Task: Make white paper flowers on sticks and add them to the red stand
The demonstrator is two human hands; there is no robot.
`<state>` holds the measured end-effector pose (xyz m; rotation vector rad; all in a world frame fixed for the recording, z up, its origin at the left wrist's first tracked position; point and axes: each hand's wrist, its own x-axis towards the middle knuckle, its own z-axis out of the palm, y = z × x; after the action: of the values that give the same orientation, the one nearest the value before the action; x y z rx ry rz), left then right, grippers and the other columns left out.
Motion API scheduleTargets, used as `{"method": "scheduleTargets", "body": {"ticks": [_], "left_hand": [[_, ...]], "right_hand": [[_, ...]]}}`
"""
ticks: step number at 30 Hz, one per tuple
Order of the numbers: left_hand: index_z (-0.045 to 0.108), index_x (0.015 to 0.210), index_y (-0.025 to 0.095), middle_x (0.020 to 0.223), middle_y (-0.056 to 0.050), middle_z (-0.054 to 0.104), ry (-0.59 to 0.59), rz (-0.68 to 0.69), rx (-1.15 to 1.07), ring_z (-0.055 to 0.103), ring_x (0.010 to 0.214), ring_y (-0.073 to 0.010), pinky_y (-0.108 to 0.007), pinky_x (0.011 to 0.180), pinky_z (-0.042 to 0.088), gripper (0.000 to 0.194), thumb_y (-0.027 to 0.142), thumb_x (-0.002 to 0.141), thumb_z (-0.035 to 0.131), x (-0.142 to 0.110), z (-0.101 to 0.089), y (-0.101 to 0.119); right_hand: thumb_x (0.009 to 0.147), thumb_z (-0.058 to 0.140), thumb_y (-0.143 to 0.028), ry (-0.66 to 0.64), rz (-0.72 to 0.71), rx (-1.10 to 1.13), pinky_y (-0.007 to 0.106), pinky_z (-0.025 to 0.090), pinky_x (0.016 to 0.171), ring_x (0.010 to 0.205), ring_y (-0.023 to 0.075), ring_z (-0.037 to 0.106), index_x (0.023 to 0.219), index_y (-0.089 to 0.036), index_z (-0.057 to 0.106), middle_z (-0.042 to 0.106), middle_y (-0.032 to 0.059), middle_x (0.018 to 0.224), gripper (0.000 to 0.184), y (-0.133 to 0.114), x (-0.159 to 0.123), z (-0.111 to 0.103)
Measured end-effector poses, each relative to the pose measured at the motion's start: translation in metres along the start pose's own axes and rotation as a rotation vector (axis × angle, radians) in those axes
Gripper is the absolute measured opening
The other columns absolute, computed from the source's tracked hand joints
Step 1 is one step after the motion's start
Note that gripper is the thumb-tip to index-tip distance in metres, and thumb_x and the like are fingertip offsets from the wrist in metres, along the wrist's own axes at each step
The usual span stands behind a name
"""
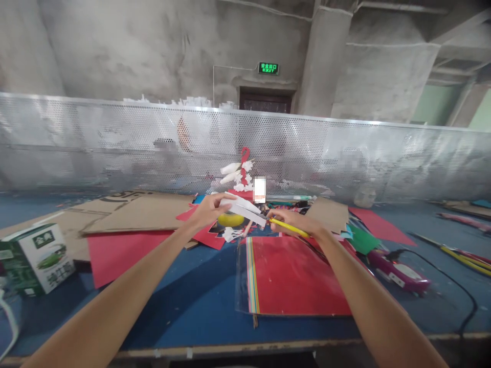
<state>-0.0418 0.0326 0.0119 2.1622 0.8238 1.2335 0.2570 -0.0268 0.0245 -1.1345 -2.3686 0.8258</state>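
My left hand (pixel 212 208) pinches the left end of a folded white piece of paper (pixel 243 207), held up above the table. Closed around a slim yellow-handled tool (pixel 289 228), my right hand (pixel 297 222) is at the paper's right end. The tool's dark tip meets the paper there; its exact kind is unclear. Below the paper lie a yellow roll (pixel 230 220) and small white paper flowers (pixel 232 234). Behind it stands a red hooked stem (pixel 244 163) with white paper flowers and buds.
A clear packet of red sheets (pixel 299 276) lies in front of my right hand. Cardboard (pixel 141 212) and a green-white milk carton (pixel 38 259) are at left. A purple corded device (pixel 401 273) and yellow-handled tools (pixel 460 258) lie right. A perforated metal partition (pixel 115 143) stands behind.
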Motion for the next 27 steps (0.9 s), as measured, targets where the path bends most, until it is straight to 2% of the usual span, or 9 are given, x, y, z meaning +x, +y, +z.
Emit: {"method": "scheduleTargets", "body": {"ticks": [5, 9, 14, 17, 20, 27], "left_hand": [[0.068, 0.113, 0.017, 0.088, -0.007, 0.071, -0.086, -0.036, 0.008, 0.064, 0.073, -0.0155, -0.026, 0.064, 0.051, 0.039, 0.035, 0.078, 0.065, -0.003, 0.004, 0.01], [0.069, 0.111, 0.019, 0.095, -0.008, 0.072, -0.137, -0.046, 0.026, 0.065, 0.07, -0.0154, -0.025, 0.059, 0.05, 0.035, 0.034, 0.079, 0.065, -0.005, 0.008, 0.014], [0.071, 0.106, 0.022, 0.109, -0.01, 0.071, -0.179, -0.027, 0.002, 0.068, 0.089, -0.0205, -0.03, 0.074, 0.055, 0.032, 0.037, 0.078, 0.067, -0.005, 0.013, 0.011], [0.071, 0.106, 0.023, 0.114, -0.01, 0.07, -0.183, -0.035, 0.017, 0.068, 0.093, -0.0207, -0.032, 0.082, 0.054, 0.031, 0.037, 0.078, 0.068, -0.004, 0.015, 0.011], [0.072, 0.105, 0.023, 0.113, -0.01, 0.07, -0.183, -0.032, 0.022, 0.068, 0.092, -0.0206, -0.033, 0.084, 0.055, 0.032, 0.038, 0.077, 0.069, -0.005, 0.016, 0.011], [0.072, 0.105, 0.022, 0.113, -0.011, 0.07, -0.176, -0.009, -0.004, 0.068, 0.093, -0.0207, -0.033, 0.082, 0.056, 0.032, 0.036, 0.078, 0.067, -0.005, 0.018, 0.007]], "right_hand": [[0.085, 0.057, -0.05, -0.03, -0.039, -0.065, 0.023, 0.039, 0.061, 0.07, 0.0125, 0.051, 0.106, -0.017, 0.053, 0.058, 0.0017, 0.087, 0.04, 0.003, 0.003, 0.0], [0.084, 0.06, -0.046, -0.039, -0.006, -0.085, 0.027, 0.042, 0.072, 0.084, 0.0186, 0.056, 0.108, -0.018, 0.054, 0.062, 0.0044, 0.096, 0.038, 0.012, 0.009, 0.002], [0.082, 0.061, -0.049, -0.085, -0.013, -0.112, 0.031, 0.043, 0.08, 0.097, 0.024, 0.058, 0.115, -0.021, 0.054, 0.063, 0.0063, 0.111, 0.044, 0.016, 0.012, 0.003], [0.082, 0.061, -0.05, -0.066, -0.012, -0.1, 0.032, 0.043, 0.082, 0.101, 0.0257, 0.057, 0.115, -0.02, 0.055, 0.061, 0.0084, 0.117, 0.045, 0.012, 0.012, 0.005], [0.081, 0.062, -0.048, -0.047, -0.009, -0.1, 0.031, 0.043, 0.079, 0.098, 0.0249, 0.058, 0.11, -0.02, 0.057, 0.062, 0.0084, 0.114, 0.041, 0.01, 0.013, 0.007], [0.081, 0.062, -0.044, 0.0, 0.018, -0.094, 0.028, 0.04, 0.067, 0.08, 0.0203, 0.057, 0.099, -0.019, 0.06, 0.065, 0.0044, 0.091, 0.03, 0.008, 0.014, 0.008]]}}
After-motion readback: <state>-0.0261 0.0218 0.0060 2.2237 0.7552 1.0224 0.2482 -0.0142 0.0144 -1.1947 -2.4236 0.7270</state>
